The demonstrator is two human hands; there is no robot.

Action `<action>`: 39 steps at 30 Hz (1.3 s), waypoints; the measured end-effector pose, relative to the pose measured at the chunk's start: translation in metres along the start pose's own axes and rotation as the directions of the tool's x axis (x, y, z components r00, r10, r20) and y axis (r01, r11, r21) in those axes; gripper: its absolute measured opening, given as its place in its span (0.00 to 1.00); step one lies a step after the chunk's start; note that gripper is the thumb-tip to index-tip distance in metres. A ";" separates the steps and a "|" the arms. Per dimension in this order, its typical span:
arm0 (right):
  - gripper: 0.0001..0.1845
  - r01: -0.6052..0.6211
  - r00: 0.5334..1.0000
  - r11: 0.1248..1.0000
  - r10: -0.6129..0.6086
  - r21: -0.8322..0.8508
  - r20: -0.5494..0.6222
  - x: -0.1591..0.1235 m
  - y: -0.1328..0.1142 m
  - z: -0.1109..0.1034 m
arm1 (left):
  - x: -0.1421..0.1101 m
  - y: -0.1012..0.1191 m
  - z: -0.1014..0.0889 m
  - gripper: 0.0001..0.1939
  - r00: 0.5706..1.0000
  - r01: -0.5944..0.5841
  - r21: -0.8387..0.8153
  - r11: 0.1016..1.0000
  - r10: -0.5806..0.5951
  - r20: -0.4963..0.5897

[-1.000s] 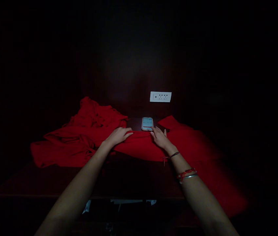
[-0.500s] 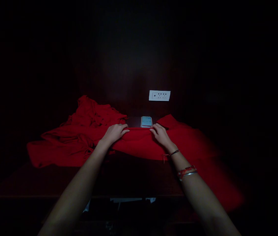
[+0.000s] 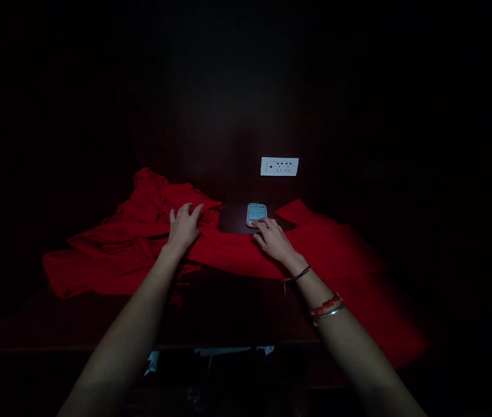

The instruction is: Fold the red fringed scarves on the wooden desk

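Observation:
A red fringed scarf (image 3: 237, 255) lies across the dark table, bunched up at the left and spread flatter toward the right, where it runs down over the front. Over the bunched part is my left hand (image 3: 183, 227), its fingers apart and nothing gripped in them. My right hand (image 3: 274, 240) hovers at the near end of a phone (image 3: 256, 213) with a lit screen, fingers stretched forward and one fingertip at the lower screen. Whether that fingertip presses the glass I cannot tell. Bracelets circle my right wrist and forearm.
A white wall socket (image 3: 279, 166) is fixed on the dark wall behind the phone. The table's front edge (image 3: 67, 348) crosses below the scarf. Pale pieces of something (image 3: 222, 351) show beneath it. The surroundings are very dark.
Both hands have let go of the scarf's edge. My left hand has moved left onto the bunched part; my right has shifted slightly left to the phone, which is now more fully uncovered.

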State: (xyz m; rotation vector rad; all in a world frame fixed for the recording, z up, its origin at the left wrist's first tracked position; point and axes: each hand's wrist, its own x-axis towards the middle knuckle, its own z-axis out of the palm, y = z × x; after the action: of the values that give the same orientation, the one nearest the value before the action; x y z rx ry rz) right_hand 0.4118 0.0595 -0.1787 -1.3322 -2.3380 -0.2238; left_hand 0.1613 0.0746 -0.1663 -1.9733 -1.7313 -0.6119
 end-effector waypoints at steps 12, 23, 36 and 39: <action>0.33 -0.176 0.868 0.981 0.118 0.077 0.483 -0.005 0.016 0.024 | -0.021 0.060 -0.016 0.33 0.678 -0.393 -0.369 0.842 0.537 0.502; 0.27 -0.205 0.909 0.971 0.142 0.125 0.392 -0.004 0.019 0.029 | -0.020 0.060 0.000 0.20 0.649 -0.531 -0.323 0.784 0.621 0.440; 0.19 0.144 0.949 0.908 -0.239 0.392 0.206 -0.004 0.010 -0.011 | -0.007 0.047 0.011 0.13 0.782 -0.300 -0.551 0.779 0.532 0.326; 0.20 0.093 0.961 0.939 -0.172 0.331 0.217 -0.005 0.014 -0.009 | -0.008 0.047 0.010 0.10 0.773 -0.305 -0.605 0.735 0.563 0.293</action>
State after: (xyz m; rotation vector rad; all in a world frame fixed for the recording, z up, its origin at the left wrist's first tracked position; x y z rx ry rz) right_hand 0.4282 0.0599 -0.1734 -1.0941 -2.5335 0.2854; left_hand 0.2075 0.0685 -0.1806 -3.0241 -1.2812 -0.4964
